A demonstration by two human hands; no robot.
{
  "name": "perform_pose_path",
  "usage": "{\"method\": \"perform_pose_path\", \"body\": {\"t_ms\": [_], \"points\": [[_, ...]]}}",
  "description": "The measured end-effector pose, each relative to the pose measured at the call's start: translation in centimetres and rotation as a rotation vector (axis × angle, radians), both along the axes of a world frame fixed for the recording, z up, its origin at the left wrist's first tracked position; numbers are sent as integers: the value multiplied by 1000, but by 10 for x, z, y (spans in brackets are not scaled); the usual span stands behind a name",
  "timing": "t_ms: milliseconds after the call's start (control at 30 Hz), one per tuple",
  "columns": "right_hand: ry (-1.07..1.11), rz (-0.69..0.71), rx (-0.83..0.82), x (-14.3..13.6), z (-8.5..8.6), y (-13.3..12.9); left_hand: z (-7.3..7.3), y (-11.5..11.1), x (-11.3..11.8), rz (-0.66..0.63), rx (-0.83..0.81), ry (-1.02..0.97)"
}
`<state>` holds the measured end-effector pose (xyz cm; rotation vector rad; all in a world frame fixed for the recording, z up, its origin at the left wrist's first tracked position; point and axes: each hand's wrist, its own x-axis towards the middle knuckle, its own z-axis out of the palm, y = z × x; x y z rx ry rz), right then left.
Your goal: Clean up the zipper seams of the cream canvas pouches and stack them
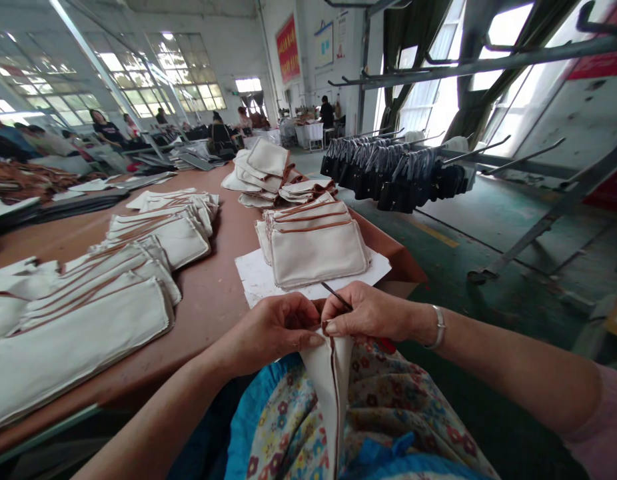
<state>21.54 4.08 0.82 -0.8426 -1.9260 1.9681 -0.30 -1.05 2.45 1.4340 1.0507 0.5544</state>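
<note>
A white fabric piece with a brown edge (pixel 326 387) hangs over my lap, its top end pinched between both hands. My left hand (pixel 281 327) is closed on its left side. My right hand (pixel 366 312) grips the same end from the right, and also holds a small tool with a dark pointed blade (pixel 337 296) and a red part showing beneath the palm. Just beyond my hands, a stack of white pouches with brown edges (pixel 318 253) rests on a white sheet (pixel 381 268).
The brown table (pixel 216 280) carries rows of white pouches (pixel 88 333) at left and another pile (pixel 263 167) farther back. Black items (pixel 398 177) hang from a metal rack (pixel 533 247) at right. Several people work in the background.
</note>
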Motion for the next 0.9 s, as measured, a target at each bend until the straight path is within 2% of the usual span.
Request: {"method": "perform_pose_path", "body": {"t_ms": [67, 200, 267, 367, 500, 667, 733, 800, 867, 900], "points": [[17, -27, -72, 1, -3, 0, 2, -6, -1, 15, 149, 42], [23, -94, -156, 0, -5, -3, 6, -18, 2, 12, 555, 272], [13, -109, -145, -2, -3, -5, 9, -21, 4, -17, 658, 348], [4, -125, -115, -3, 1, -8, 12, -23, 6, -36, 716, 449], [-15, -138, -106, -4, 3, -9, 8, -25, 12, -62, 766, 641], [-37, -107, -100, -6, 3, -11, -1, -29, 23, 4, 771, 838], [-31, -52, 10, -6, 3, -13, 0, -27, 23, 5, 746, 797], [-18, 2, 214, -6, 2, -15, 2, -24, 19, 11, 679, 678], [-14, 8, 366, -6, 2, -16, 3, -18, 13, 7, 531, 519], [-19, -9, 381, -5, 1, -17, 3, -16, 10, 0, 432, 431]]}}
